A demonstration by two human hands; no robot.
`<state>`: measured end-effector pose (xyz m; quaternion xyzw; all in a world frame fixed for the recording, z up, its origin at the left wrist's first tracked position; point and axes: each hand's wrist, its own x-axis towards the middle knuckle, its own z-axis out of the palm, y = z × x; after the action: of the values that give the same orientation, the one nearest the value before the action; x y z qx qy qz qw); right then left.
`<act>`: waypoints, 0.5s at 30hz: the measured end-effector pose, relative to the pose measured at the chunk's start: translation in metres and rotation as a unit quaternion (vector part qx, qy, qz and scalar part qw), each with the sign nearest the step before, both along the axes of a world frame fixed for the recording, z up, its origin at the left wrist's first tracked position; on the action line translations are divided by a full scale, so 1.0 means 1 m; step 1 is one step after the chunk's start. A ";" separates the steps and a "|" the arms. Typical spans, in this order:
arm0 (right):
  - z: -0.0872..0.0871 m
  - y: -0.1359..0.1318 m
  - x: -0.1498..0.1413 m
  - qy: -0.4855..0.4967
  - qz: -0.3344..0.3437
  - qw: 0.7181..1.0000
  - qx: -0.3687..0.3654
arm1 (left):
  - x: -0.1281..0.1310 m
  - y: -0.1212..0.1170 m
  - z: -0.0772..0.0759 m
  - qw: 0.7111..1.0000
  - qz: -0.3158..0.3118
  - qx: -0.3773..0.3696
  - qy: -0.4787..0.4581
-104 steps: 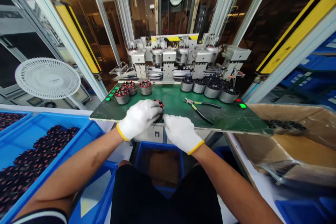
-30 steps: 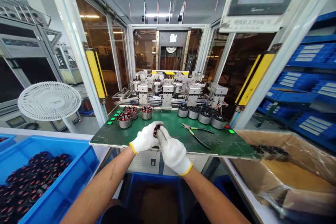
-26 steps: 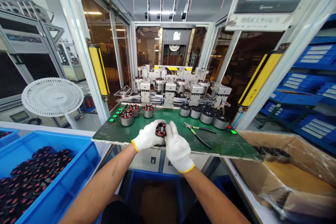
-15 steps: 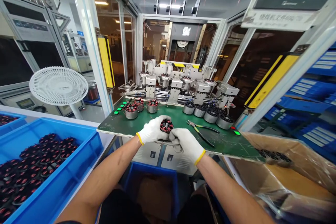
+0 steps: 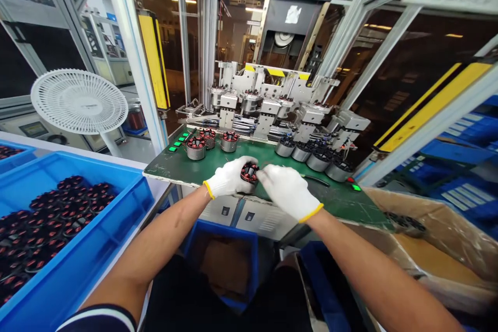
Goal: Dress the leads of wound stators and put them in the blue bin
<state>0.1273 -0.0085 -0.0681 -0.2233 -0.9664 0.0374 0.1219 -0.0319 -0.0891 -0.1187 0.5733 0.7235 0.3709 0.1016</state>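
My left hand (image 5: 231,175), in a white glove with a yellow cuff, grips a motor stator (image 5: 249,172) over the front edge of the green worktop (image 5: 210,168). Red copper windings and black insulation face up towards me. At the stator's right rim, the gloved fingers of my right hand (image 5: 288,191) are pinched together; anything between them is too small to make out. Behind that hand lie cutting pliers, with only part of a handle (image 5: 317,180) showing. Three wound stators (image 5: 195,148) stand at the worktop's left, and several stators without visible red wire (image 5: 319,160) at its right.
A winding machine (image 5: 268,109) spans the worktop's back edge. To my left are a blue bin (image 5: 128,194) of stators and a white fan (image 5: 80,101). A lined carton (image 5: 447,238) stands at right, another blue bin (image 5: 252,270) below.
My right hand has moved up from the stator's lower right to its right rim, with the fingers now pinched, and covers most of the pliers. The camera view has shifted.
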 end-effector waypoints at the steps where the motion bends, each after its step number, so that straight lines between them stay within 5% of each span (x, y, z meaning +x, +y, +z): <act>1: -0.006 0.003 -0.003 0.022 -0.022 0.997 -0.075 | 0.000 0.000 0.000 1.000 -0.002 0.001 -0.003; 3: -0.021 0.008 -0.002 0.049 -0.040 0.977 -0.201 | 0.000 -0.002 0.001 1.000 -0.003 0.004 -0.006; 5: -0.033 0.006 0.006 0.086 -0.040 0.969 -0.229 | 0.000 -0.003 0.002 1.000 -0.004 0.007 -0.007; 8: -0.042 -0.006 0.019 0.147 -0.009 0.987 -0.063 | -0.001 -0.002 0.001 1.000 -0.013 0.012 -0.012; 11: -0.042 -0.016 0.021 0.080 -0.024 0.989 0.123 | -0.001 -0.001 0.000 0.999 -0.022 0.024 -0.019; 13: -0.043 -0.018 0.016 0.035 -0.069 0.989 0.129 | -0.002 -0.001 0.002 0.999 -0.032 0.026 -0.029; 15: -0.047 -0.019 0.012 0.074 -0.080 0.994 0.031 | -0.003 -0.001 0.006 0.997 -0.055 0.020 -0.044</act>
<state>0.1393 -0.0278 -0.1147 -0.2928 -0.9344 0.0135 0.2025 -0.0349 -0.0901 -0.1131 0.5976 0.6779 0.4039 0.1421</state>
